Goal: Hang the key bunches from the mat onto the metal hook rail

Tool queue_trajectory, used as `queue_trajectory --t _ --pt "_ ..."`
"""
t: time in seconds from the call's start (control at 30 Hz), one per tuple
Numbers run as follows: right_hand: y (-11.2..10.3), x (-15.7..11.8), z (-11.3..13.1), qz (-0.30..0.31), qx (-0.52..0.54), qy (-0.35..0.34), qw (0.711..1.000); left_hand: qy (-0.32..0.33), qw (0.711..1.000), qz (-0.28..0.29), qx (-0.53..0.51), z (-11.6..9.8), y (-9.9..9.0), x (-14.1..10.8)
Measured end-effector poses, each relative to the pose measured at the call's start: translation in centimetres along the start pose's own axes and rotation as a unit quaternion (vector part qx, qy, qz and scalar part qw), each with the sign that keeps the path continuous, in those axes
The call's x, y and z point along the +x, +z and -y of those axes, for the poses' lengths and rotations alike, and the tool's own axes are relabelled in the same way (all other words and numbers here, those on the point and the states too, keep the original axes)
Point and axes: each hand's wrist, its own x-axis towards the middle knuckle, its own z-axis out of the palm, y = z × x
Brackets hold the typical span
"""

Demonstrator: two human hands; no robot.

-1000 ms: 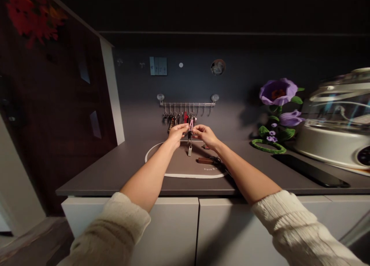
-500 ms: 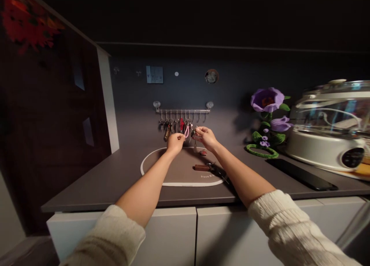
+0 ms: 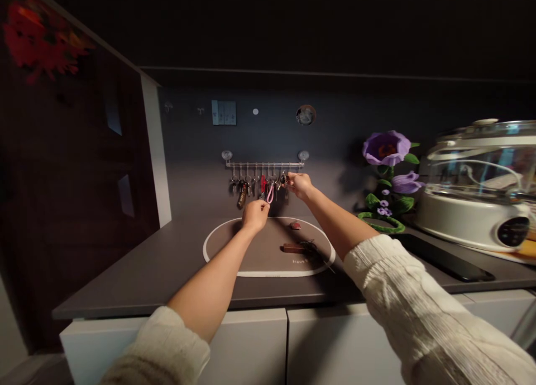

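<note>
A metal hook rail (image 3: 264, 164) on the wall carries several bunches of keys (image 3: 248, 185), some with a brown tag, a red piece and a pink strap (image 3: 270, 193). My right hand (image 3: 300, 184) pinches a bunch of keys (image 3: 284, 179) at the hooks towards the rail's right end. Just below the pink strap, my left hand (image 3: 255, 215) has its fingers closed; whether anything is in them is too small to make out. On the oval mat (image 3: 259, 256) lie keys with a brown fob (image 3: 294, 248) and a small red item (image 3: 295, 225).
A black phone (image 3: 448, 258) lies on the counter at right. Behind it stand purple knitted flowers (image 3: 387, 149) and a white appliance with a clear cover (image 3: 464, 206). An upper cabinet (image 3: 293, 28) overhangs the counter.
My right hand has risen with the keys to the hooks. My left hand has dropped slightly below the pink strap. The view has tilted a little.
</note>
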Motion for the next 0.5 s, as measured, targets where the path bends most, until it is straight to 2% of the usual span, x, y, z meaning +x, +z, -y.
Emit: queue_trajectory --t 0.27,0.5 --pt "0.7 0.5 -0.4 -0.019 0.028 0.028 0.999 0.001 0.999 0.022 0.035 0.0 -0.1 0.1" --pt "0.2 0.5 -1.1 -0.040 0.021 0.035 0.998 0.006 0.999 0.019 0.041 -0.2 -0.3 0.0"
